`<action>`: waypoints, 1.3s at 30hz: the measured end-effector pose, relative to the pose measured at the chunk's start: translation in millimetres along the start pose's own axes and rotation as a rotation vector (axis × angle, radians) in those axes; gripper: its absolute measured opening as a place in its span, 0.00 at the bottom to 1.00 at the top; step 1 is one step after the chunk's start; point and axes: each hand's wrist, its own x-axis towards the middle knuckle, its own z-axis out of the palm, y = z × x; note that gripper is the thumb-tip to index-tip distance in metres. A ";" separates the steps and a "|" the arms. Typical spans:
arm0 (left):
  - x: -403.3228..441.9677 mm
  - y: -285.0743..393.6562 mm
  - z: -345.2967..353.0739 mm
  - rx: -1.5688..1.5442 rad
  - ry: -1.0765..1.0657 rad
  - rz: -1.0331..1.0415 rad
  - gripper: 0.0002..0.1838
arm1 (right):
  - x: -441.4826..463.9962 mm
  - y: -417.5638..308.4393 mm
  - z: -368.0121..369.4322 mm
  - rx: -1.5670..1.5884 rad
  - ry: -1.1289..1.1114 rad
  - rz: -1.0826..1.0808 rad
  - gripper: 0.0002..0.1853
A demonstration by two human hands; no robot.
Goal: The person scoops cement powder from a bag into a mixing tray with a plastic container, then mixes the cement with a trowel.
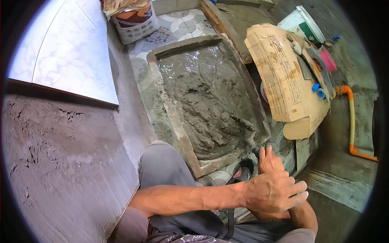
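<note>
A trowel point(250, 135) has its blade sunk in wet grey mortar point(206, 109) near the right side of a shallow wooden mixing tray point(174, 115). My right hand point(270, 162) is closed round the trowel's dark handle, just outside the tray's near right corner. Across my right forearm, close to the wrist, lies my left hand point(275, 190), its fingers curled over it. The left palm is hidden, and so is most of the right hand's grip.
Left of me stands a mortar-coated wall point(60, 154) with white tiles point(69, 48) above. A bag point(133, 24) sits beyond the tray. At right are cardboard point(279, 77) with tools on it, a white bucket point(304, 26) and an orange pipe point(351, 121). Patterned floor tiles point(162, 129) surround the tray.
</note>
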 end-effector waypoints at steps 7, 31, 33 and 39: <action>0.2 10.0 11.2 0.048 -0.190 0.067 0.20 | -7.3 -40.3 37.4 0.125 -0.138 0.154 0.15; 8.7 49.3 66.7 0.372 -0.943 -0.414 0.10 | 129.4 -36.0 55.8 2.039 -0.338 0.390 0.20; 14.4 62.8 69.2 0.406 -1.011 -0.445 0.10 | 112.4 -28.1 55.5 1.855 -0.459 0.208 0.20; 50.5 93.5 87.6 0.498 -1.140 -0.486 0.08 | 135.0 58.5 107.6 0.380 0.011 -0.309 0.22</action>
